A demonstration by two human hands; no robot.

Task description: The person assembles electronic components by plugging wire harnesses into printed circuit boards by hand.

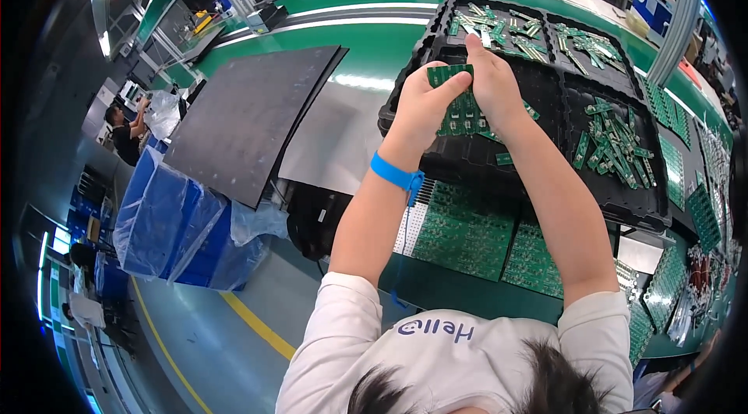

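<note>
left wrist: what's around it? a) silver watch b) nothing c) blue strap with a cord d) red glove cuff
c: a blue wrist strap circles the left wrist below the left hand, with a thin blue cord hanging down from it; both hands grip a green circuit board panel.

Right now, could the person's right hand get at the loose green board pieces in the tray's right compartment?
Probably yes. The right hand is busy gripping the green circuit board panel together with the left hand, but the loose board pieces lie uncovered in the black tray just to its right, with nothing between.
</note>
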